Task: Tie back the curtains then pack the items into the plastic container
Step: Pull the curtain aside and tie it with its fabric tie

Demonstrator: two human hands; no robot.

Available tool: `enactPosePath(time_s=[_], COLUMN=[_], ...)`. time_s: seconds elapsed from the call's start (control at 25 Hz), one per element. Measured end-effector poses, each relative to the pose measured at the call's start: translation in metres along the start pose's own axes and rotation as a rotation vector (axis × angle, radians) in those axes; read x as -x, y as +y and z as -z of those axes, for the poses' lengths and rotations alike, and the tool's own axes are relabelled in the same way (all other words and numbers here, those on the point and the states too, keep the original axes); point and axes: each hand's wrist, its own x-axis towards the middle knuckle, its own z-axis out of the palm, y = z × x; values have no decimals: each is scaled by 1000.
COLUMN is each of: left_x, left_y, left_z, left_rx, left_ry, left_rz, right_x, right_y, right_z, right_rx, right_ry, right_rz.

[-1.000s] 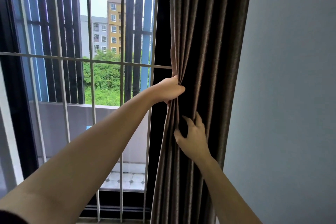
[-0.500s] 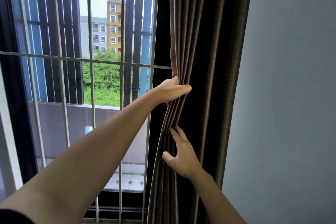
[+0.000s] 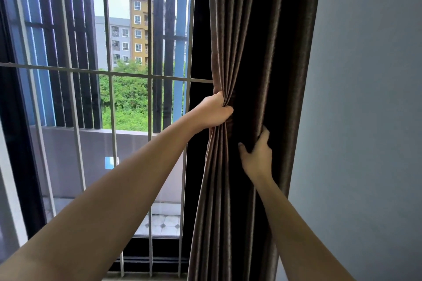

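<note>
A dark brown pleated curtain (image 3: 262, 41) hangs at the right side of the window, bunched into folds. My left hand (image 3: 213, 113) grips the curtain's left edge, squeezing several pleats together at mid height. My right hand (image 3: 258, 155) is lower and to the right, its fingers curled into a fold of the same curtain and its thumb spread to the left. No tie-back and no plastic container are in view.
A barred window (image 3: 109, 75) fills the left, with a balcony wall, trees and apartment blocks outside. A plain grey wall (image 3: 365, 121) stands right of the curtain. The dark window frame (image 3: 198, 29) runs just left of the curtain.
My right hand has risen and moved right, from the left pleats to a fold deeper in the curtain. My left hand has closed tighter on the gathered edge.
</note>
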Motion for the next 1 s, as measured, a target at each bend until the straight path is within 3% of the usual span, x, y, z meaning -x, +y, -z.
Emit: enactPosePath(time_s=[0.28, 0.52, 0.64, 0.68, 0.76, 0.84, 0.92, 1.0], left_x=[-5, -1, -2, -3, -3, -1, 3, 5], left_y=[-4, 3, 5, 5, 6, 7, 10, 12], left_z=[0, -8, -13, -14, -15, -15, -15, -17], left_rx=[-31, 41, -46, -88, -116, -60, -6, 13], left_ry=[27, -5, 38, 64, 100, 76, 52, 53], left_rz=[6, 13, 8, 0, 14, 18, -3, -18], right_x=[45, 58, 60, 58, 48, 29, 0, -21], right_y=[14, 12, 3, 1, 1, -3, -7, -8], right_z=[-20, -24, -12, -5, 11, 34, 58, 66], right_rx=[49, 111, 181, 246, 335, 252, 52, 24], right_ry=[-324, -412, -490, -417, 31, 436, 380, 108], right_rz=[26, 25, 43, 104, 305, 267, 71, -29])
